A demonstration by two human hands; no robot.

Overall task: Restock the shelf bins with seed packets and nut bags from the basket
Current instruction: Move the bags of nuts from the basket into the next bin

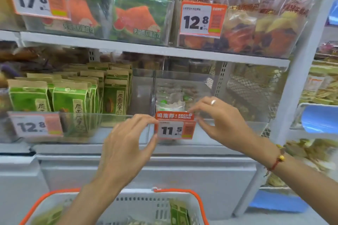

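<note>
Both hands are at an orange price tag (174, 127) reading 11.5, clipped to the front of a clear shelf bin (236, 97). My left hand (128, 140) pinches its left edge between thumb and fingers. My right hand (217, 118) pinches its right edge. That bin holds a few clear nut bags (171, 99) at its left. The bin to the left is packed with upright green seed packets (71, 97). Below, a grey basket with orange handles (175, 191) holds green packets (180, 213) and other bags, partly hidden by my forearms.
The shelf above carries watermelon toast bags (137, 18) and bread bags (256, 14) behind tags 17.8 and 12.8. A white upright post (300, 71) stands at the right, with more snack shelves beyond. A grey closed cabinet (146, 173) sits under the bins.
</note>
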